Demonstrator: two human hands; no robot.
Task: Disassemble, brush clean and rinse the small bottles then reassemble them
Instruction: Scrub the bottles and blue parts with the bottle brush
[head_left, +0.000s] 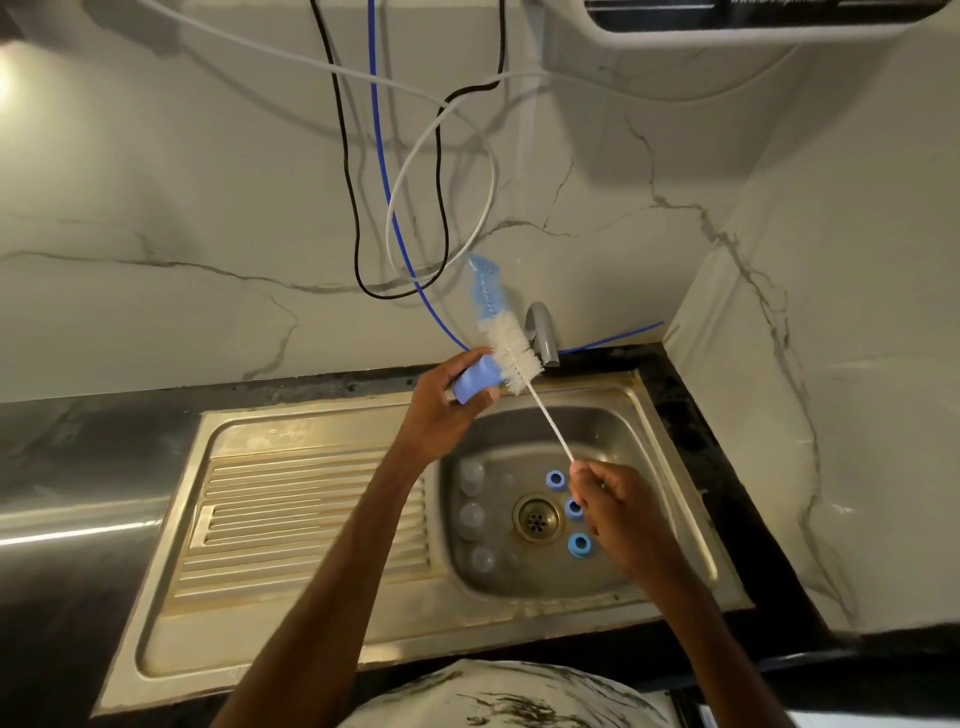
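Observation:
My left hand (441, 410) grips a light blue bottle part (475, 382) above the back rim of the sink. My right hand (618, 512) pinches the thin white handle of a bottle brush (511, 353). Its white and blue bristles stick up past the blue part, and I cannot tell whether they touch it. In the sink basin (613, 436) lie three blue rings (555, 480) right of the drain (536, 518). Three clear small bottles (471, 517) lie left of the drain.
A metal tap (543, 335) stands at the back of the sink, just behind the brush. The ribbed draining board (311, 514) lies to the left. Black, white and blue cables (379, 156) hang down the marble wall. A dark counter (78, 441) surrounds the sink.

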